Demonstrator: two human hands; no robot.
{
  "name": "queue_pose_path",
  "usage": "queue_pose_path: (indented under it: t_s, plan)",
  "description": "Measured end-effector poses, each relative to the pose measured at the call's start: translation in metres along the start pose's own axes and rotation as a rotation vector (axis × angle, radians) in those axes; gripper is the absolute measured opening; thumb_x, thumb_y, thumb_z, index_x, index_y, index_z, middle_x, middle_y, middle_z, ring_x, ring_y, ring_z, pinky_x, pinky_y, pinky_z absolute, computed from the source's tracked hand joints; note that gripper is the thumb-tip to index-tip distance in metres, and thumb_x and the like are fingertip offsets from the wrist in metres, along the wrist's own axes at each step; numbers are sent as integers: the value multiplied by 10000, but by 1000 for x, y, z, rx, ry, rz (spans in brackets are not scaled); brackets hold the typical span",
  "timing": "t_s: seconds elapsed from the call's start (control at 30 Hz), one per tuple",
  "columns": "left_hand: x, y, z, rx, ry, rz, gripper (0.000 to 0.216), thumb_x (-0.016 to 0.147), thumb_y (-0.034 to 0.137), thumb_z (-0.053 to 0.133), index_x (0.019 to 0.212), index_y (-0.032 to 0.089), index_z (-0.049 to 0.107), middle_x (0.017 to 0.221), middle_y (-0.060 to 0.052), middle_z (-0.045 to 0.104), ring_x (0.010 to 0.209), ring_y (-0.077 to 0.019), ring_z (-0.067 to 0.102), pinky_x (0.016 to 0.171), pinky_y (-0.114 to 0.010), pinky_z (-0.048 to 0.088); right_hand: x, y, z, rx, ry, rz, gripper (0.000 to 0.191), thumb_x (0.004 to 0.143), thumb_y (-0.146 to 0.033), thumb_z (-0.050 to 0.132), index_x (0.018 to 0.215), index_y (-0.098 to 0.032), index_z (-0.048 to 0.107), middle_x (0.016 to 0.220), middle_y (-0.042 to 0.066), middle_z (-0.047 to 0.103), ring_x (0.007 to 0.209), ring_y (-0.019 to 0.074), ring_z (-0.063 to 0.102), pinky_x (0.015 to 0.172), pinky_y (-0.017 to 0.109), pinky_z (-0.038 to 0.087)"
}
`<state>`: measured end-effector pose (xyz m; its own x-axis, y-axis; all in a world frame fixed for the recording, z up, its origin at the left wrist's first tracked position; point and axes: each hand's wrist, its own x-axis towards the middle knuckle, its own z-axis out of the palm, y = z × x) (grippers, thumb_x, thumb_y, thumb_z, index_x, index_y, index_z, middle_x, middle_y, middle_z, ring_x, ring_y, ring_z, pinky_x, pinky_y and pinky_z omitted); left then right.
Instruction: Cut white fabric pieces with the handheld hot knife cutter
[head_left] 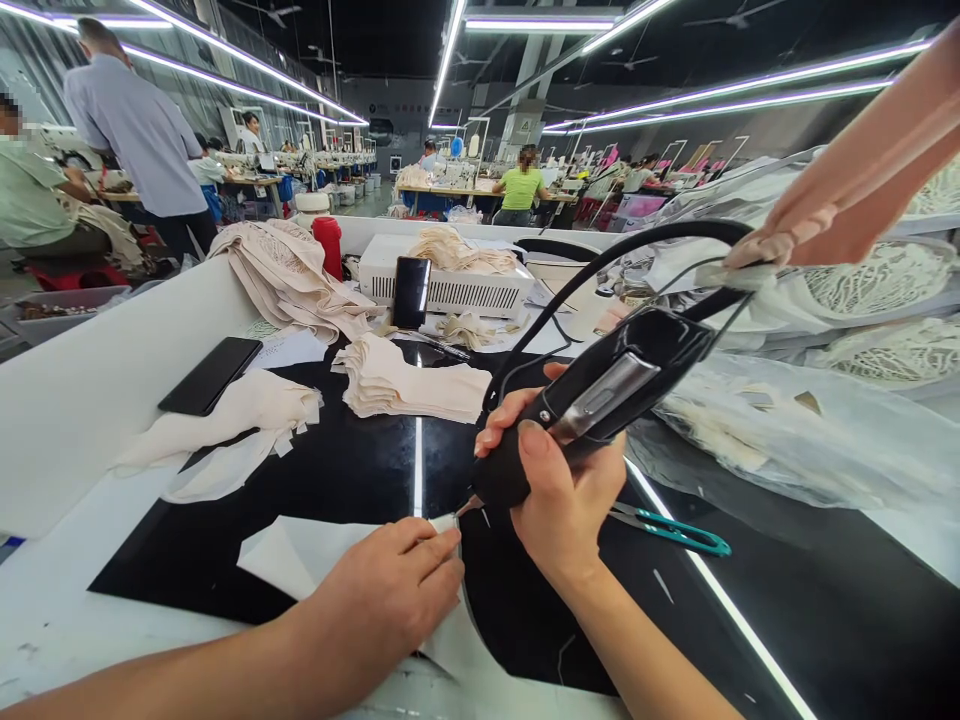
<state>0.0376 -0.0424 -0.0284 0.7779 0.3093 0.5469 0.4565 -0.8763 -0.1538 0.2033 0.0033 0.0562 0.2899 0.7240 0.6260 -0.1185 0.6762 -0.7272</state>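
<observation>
My right hand (566, 490) is wrapped round a black corded handheld tool (600, 390) with a silver lever on its side. The tool tilts down to the left, and its thin metal tip (471, 505) meets the edge of a cream fabric piece (289, 550) or comes very close to it. With fingers curled together, my left hand (401, 600) grips and presses that fabric against the black work surface (360, 470), just left of the tip. Part of the fabric is hidden under my left hand. Teal-handled thread snips (675, 532) lie to the right of my right hand.
A stack of cream fabric pieces (420, 385) lies ahead, with loose pieces (240, 430) and a black phone (210, 375) leftward. Behind stands a white vented box (450, 285). A peach cloth strip (840, 190) holds up the tool's cable (600, 260). A plastic bag (765, 430) lies right.
</observation>
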Motion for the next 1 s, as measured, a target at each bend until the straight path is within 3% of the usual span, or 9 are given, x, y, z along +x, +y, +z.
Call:
queue_pose_path:
  t_s: [0.13, 0.27, 0.47, 0.77, 1.0]
  plan:
    - [3, -1, -4, -2, 22, 2, 238, 1065, 19, 510, 1041, 99, 732, 1098, -100, 794, 1059, -183, 753, 967, -311, 579, -1, 0, 3, 58, 5, -10, 356, 884, -318, 809, 1165, -288, 593, 796, -63, 699, 566, 126, 652, 524, 267, 588]
    - [4, 0, -6, -12, 26, -4, 271, 1071, 11, 476, 1029, 94, 730, 1090, -94, 788, 1042, -174, 746, 957, -309, 574, -1, -1, 6, 74, -1, 11, 286, 885, -260, 791, 1106, -287, 611, 798, -70, 701, 569, 111, 647, 525, 246, 595]
    - [3, 1, -5, -20, 9, -6, 244, 1061, -9, 490, 1047, 74, 719, 1073, -86, 774, 1054, -174, 738, 968, -311, 550, -3, -1, 10, 114, 13, 12, 331, 881, -277, 801, 1152, -287, 610, 797, -67, 704, 564, 116, 650, 518, 250, 598]
    - [3, 2, -5, 37, -47, 2, 246, 1064, -2, 495, 1065, 91, 723, 1085, -70, 783, 1070, -164, 728, 941, -299, 559, -5, 2, 11, 99, -29, 7, 243, 897, -263, 783, 1041, -278, 587, 798, -70, 711, 565, 108, 661, 527, 235, 592]
    - [6, -10, -17, -20, -55, -85, 242, 1069, 50, 495, 1055, 133, 723, 1167, -83, 793, 941, -201, 733, 810, -331, 599, 4, -9, 0, 33, 54, 8, 385, 840, -431, 877, 1092, -286, 625, 783, -64, 689, 554, 124, 642, 524, 266, 582]
